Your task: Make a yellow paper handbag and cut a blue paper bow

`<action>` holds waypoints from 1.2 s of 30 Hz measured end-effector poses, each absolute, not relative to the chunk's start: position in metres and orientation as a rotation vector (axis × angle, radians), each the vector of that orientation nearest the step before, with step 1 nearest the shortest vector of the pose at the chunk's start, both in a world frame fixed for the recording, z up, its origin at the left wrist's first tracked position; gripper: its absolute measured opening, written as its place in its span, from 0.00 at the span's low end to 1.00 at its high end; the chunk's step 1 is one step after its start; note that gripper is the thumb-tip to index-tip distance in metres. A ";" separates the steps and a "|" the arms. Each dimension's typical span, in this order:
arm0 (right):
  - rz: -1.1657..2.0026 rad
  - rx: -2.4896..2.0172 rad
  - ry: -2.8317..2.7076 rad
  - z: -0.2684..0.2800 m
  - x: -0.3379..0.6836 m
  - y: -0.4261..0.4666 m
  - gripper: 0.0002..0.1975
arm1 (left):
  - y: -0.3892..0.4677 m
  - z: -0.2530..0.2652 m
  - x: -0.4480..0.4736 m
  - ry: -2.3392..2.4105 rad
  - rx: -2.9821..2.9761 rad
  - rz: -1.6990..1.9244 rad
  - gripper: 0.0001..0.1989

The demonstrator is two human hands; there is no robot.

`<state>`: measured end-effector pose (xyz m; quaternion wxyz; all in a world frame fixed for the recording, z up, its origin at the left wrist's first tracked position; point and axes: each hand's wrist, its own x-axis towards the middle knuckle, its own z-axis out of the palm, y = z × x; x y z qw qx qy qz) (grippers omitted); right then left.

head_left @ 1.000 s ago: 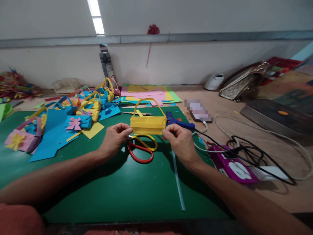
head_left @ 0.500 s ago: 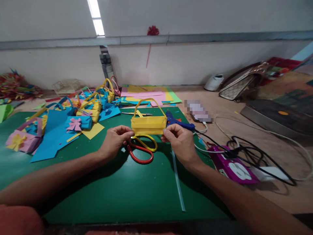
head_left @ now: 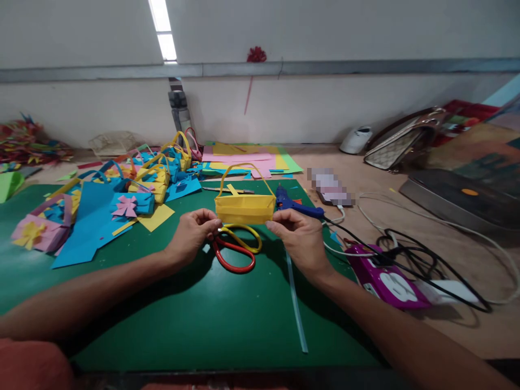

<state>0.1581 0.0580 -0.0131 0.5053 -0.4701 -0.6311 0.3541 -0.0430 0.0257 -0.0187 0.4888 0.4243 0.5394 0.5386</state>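
A small yellow paper basket [head_left: 244, 208] with a thin arched handle is held up between both hands. My left hand [head_left: 195, 230] pinches its lower left corner between thumb and fingers. At the lower right corner, my right hand [head_left: 300, 235] has the same kind of pinch. Beneath the basket lie scissors [head_left: 234, 257] with one red and one yellow handle loop; their blades are mostly hidden. A blue glue gun [head_left: 298, 206] rests just behind my right hand. Below that hand, a clear glue stick [head_left: 296, 303] lies on the green mat [head_left: 179, 325].
Finished paper baskets [head_left: 148, 181] in several colours crowd the left, beside a blue paper sheet [head_left: 83, 230]. Coloured paper sheets [head_left: 280, 157] are stacked at the back. On the right are a phone [head_left: 331, 187], a purple power strip [head_left: 385, 279], tangled cables [head_left: 406, 257] and a handbag [head_left: 400, 143].
The yellow basket has shifted slightly left and tilted a little, its right end lower against my right hand. Both hands keep their pinch on it. The view has moved very slightly.
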 end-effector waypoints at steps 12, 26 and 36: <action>0.681 -1.196 -1.687 -0.010 0.158 0.053 0.09 | 0.026 -0.021 -0.041 1.274 1.061 1.330 0.07; 0.755 -1.153 -1.725 -0.008 0.159 0.055 0.08 | 0.032 -0.021 -0.050 0.920 0.976 1.214 0.12; 0.904 -1.172 -1.673 -0.007 0.161 0.060 0.09 | 0.032 -0.019 -0.058 0.827 1.010 1.120 0.16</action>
